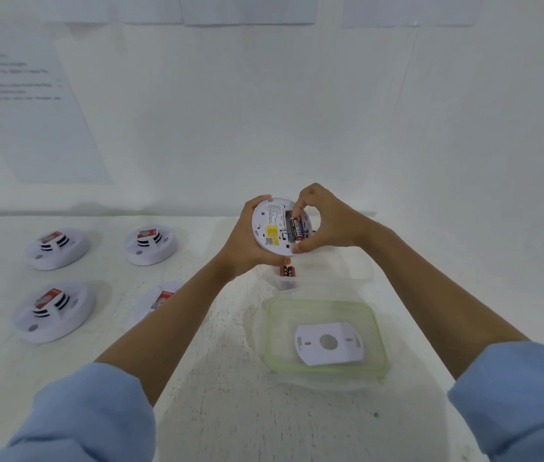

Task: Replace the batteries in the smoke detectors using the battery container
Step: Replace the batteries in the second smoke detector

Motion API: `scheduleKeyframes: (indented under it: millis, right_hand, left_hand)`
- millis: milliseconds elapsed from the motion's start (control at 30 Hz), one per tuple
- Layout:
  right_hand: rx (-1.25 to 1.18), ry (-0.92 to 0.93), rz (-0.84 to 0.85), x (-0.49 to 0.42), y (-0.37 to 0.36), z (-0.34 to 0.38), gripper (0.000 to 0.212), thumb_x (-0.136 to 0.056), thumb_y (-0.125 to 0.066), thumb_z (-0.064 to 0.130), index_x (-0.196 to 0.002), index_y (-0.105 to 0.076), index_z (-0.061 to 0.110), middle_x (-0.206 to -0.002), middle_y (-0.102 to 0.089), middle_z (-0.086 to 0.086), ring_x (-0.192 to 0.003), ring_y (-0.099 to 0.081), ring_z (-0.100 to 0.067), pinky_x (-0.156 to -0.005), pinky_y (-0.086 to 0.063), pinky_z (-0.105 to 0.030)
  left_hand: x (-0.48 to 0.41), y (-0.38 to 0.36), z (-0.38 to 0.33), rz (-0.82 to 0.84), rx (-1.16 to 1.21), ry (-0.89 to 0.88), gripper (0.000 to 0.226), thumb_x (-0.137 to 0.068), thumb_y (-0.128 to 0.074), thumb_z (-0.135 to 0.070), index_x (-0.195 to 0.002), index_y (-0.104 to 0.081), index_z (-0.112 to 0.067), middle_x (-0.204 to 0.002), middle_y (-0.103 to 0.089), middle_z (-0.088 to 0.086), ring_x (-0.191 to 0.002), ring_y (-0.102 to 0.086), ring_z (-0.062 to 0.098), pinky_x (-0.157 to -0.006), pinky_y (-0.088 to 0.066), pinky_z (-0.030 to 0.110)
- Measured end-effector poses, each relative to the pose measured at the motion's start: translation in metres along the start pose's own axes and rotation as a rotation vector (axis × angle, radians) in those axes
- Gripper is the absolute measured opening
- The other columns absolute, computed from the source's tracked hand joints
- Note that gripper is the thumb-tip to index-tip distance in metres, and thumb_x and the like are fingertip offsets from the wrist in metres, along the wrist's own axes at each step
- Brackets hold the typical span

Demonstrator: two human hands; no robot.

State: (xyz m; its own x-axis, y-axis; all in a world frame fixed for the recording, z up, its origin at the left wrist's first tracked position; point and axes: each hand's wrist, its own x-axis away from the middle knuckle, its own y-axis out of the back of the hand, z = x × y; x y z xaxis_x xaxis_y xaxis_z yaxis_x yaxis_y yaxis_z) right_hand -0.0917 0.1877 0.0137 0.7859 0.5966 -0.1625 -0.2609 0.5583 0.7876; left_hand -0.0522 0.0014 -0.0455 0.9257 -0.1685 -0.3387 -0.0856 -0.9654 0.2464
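Observation:
My left hand [247,241] grips a white smoke detector [272,225], held above the table with its back side facing me. My right hand [323,218] pinches a black battery [296,229] between thumb and forefinger, and the battery lies in the detector's open compartment. Just below the hands, a clear battery container [360,271] holds red-and-black batteries [287,271]. Closer to me lies its green-rimmed lid [377,328], with a white mounting plate [328,342] resting inside it.
Several more white smoke detectors lie on the white table to the left: two at the back [59,248] [150,245], one nearer [54,311] and one partly behind my left forearm [159,300]. A printed sheet [30,105] hangs on the white wall.

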Motion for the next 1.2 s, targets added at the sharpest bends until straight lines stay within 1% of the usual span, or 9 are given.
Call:
scheduleKeyframes:
  millis: [133, 267, 400, 667, 833, 900, 1000, 1067, 1200]
  right_hand:
    - [-0.065, -0.129, -0.057, 0.005, 0.003, -0.012, 0.049, -0.059, -0.085, 0.016, -0.095, -0.052, 0.019, -0.1, -0.048, 0.002, -0.088, -0.046, -0.014, -0.068, -0.038, -0.014]
    - [0.073, -0.311, 0.206, 0.006, -0.015, -0.022, 0.049, -0.058, -0.086, 0.017, -0.096, -0.054, 0.014, -0.078, -0.057, 0.005, -0.071, -0.052, -0.012, -0.063, -0.043, -0.021]
    - [0.159, -0.349, 0.292, 0.002, -0.037, -0.027, 0.035, -0.073, -0.071, 0.006, -0.103, -0.055, 0.007, -0.068, -0.054, 0.005, -0.068, -0.051, -0.013, -0.059, -0.041, -0.019]
    - [0.126, -0.397, 0.312, -0.003, -0.054, -0.034, 0.029, -0.083, -0.056, 0.005, -0.112, -0.054, 0.001, -0.07, -0.049, 0.006, -0.065, -0.046, -0.011, -0.058, -0.037, -0.016]
    - [-0.032, -0.464, 0.384, 0.002, -0.04, -0.023, 0.032, -0.086, -0.063, 0.027, -0.11, -0.045, 0.015, -0.074, -0.055, 0.002, -0.061, -0.051, -0.011, -0.055, -0.042, -0.019]
    - [-0.096, -0.461, 0.297, 0.004, -0.027, -0.019, 0.026, -0.09, -0.058, 0.018, -0.112, -0.044, 0.013, -0.074, -0.06, -0.004, -0.056, -0.054, -0.016, -0.048, -0.043, -0.02]
    - [-0.216, -0.38, -0.082, 0.004, -0.009, -0.011, 0.018, -0.087, -0.05, 0.001, -0.103, -0.053, 0.009, -0.069, -0.059, -0.005, -0.051, -0.053, -0.016, -0.046, -0.04, -0.021]
    - [-0.202, -0.268, -0.265, 0.002, -0.005, -0.002, 0.011, -0.087, -0.051, 0.006, -0.095, -0.056, 0.012, -0.07, -0.058, -0.002, -0.055, -0.052, -0.011, -0.051, -0.042, -0.021]
    - [-0.1, -0.132, -0.267, 0.0, -0.021, 0.01, 0.007, -0.087, -0.056, 0.016, -0.094, -0.056, 0.013, -0.073, -0.047, 0.001, -0.066, -0.044, -0.014, -0.06, -0.037, -0.024]
  left_hand:
    - [0.003, 0.013, 0.003, -0.041, -0.018, -0.012, 0.098, -0.047, -0.081, -0.004, -0.13, -0.029, -0.016, -0.124, -0.045, 0.001, -0.113, -0.049, 0.011, -0.081, -0.051, 0.017]
    - [0.003, 0.017, 0.003, -0.052, -0.051, -0.02, 0.098, -0.048, -0.082, -0.008, -0.13, -0.029, -0.016, -0.128, -0.042, 0.005, -0.116, -0.047, 0.014, -0.087, -0.05, 0.018]
    - [0.003, 0.014, 0.001, -0.034, -0.051, -0.019, 0.1, -0.046, -0.083, -0.009, -0.13, -0.029, -0.018, -0.126, -0.044, -0.001, -0.116, -0.047, 0.012, -0.086, -0.051, 0.019]
    - [0.003, 0.01, 0.002, -0.03, -0.056, -0.016, 0.098, -0.049, -0.081, -0.005, -0.131, -0.028, -0.015, -0.121, -0.043, -0.01, -0.113, -0.047, 0.003, -0.085, -0.048, 0.013]
    - [0.004, 0.009, 0.001, -0.028, -0.049, -0.021, 0.098, -0.049, -0.08, -0.005, -0.131, -0.028, -0.013, -0.122, -0.042, -0.01, -0.114, -0.047, 0.005, -0.085, -0.048, 0.013]
    - [0.004, 0.009, 0.001, -0.024, -0.039, -0.019, 0.099, -0.048, -0.081, -0.004, -0.131, -0.028, -0.013, -0.122, -0.042, -0.009, -0.114, -0.047, 0.004, -0.085, -0.049, 0.015]
    - [0.005, 0.008, 0.0, -0.029, -0.021, -0.016, 0.099, -0.048, -0.081, -0.003, -0.131, -0.028, -0.015, -0.123, -0.043, -0.005, -0.114, -0.047, 0.007, -0.084, -0.05, 0.016]
    - [0.004, 0.006, 0.0, -0.033, -0.024, -0.024, 0.1, -0.047, -0.081, -0.004, -0.132, -0.028, -0.013, -0.125, -0.042, -0.001, -0.114, -0.047, 0.009, -0.084, -0.05, 0.016]
    - [0.001, 0.0, -0.001, -0.026, -0.022, -0.033, 0.101, -0.047, -0.08, -0.001, -0.133, -0.027, -0.01, -0.122, -0.043, 0.001, -0.11, -0.05, 0.012, -0.08, -0.05, 0.015]
